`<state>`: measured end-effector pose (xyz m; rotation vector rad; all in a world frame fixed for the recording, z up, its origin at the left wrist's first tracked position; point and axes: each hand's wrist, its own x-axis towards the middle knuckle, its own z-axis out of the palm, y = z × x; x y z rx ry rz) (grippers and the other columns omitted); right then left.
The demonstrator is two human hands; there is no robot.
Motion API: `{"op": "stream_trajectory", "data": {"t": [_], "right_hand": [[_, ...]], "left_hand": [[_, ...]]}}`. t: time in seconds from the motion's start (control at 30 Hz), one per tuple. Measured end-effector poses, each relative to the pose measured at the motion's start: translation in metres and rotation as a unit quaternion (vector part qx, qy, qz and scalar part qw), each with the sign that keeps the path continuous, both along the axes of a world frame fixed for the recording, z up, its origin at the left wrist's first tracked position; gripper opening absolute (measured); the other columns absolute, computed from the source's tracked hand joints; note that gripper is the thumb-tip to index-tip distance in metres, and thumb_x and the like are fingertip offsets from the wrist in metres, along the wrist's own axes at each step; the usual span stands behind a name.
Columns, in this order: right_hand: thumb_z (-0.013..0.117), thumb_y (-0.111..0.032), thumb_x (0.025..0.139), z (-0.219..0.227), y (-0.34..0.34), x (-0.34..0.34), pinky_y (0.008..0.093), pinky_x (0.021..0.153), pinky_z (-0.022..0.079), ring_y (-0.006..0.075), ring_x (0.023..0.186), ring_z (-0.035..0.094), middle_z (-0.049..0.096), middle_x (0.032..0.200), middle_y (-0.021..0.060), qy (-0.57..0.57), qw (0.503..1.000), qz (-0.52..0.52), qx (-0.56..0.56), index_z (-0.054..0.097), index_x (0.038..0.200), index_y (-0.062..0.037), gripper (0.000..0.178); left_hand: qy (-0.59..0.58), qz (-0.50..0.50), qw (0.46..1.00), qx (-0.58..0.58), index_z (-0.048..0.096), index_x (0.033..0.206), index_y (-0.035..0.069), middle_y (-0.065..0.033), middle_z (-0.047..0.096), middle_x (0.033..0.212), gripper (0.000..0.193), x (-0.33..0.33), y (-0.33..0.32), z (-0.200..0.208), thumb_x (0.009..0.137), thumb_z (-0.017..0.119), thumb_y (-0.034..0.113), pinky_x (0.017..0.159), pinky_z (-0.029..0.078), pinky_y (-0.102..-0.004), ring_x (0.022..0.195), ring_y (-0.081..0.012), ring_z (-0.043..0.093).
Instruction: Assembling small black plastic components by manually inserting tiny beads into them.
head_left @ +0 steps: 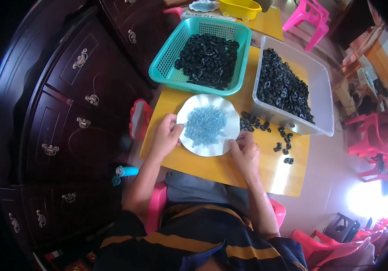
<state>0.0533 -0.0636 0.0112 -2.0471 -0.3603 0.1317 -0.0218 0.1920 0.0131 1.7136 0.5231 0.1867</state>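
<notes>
A white plate [193,105] with a wavy rim is on the yellow table [266,176], just in front of me. It bears a heap of small bluish-silver pieces [206,125], perhaps little springs, too fine to tell for sure. My left hand [168,134] grips the plate's left rim between thumb and fingers. At the lower right rim, my right hand [245,153] pinches the edge. Loose black plastic parts [286,141] lie to the right of the plate, some close to my right fingers.
Beyond the plate stands a teal mesh basket [164,61] of black parts. To its right, a clear plastic bin [322,97] holds more. A yellow tub [239,9] sits farther back. Dark drawers [72,117] flank the left, near a turquoise bottle [128,171]; pink chairs stand right.
</notes>
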Motion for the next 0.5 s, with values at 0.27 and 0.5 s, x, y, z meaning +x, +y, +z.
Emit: {"op": "stream_trajectory", "data": {"t": [0.27,0.5], "right_hand": [[0.07,-0.011,0.09,0.013,-0.008,-0.003,0.0283,0.056,0.05,0.0138,0.058,0.067,0.071,0.07,0.01,0.104,0.99,-0.012,0.091,0.056,0.107,0.0015,0.025],[0.067,-0.011,0.093,0.019,-0.018,-0.015,0.0256,0.055,0.048,0.01,0.059,0.062,0.069,0.071,0.0067,0.166,0.977,0.007,0.134,0.054,0.11,0.0007,0.024]], "left_hand": [[-0.018,-0.004,0.999,-0.027,0.053,0.111,0.001,-0.0059,0.069,0.088,0.017,-0.005,-0.01,0.015,0.097,0.058,0.008,0.051,0.05,-0.0235,0.064,-0.0094,0.063],[-0.02,-0.007,0.999,-0.03,0.051,0.112,0.001,-0.0062,0.068,0.085,0.017,-0.018,-0.014,0.011,0.097,0.058,0.007,0.05,0.05,-0.0233,0.061,-0.0086,0.062]]}}
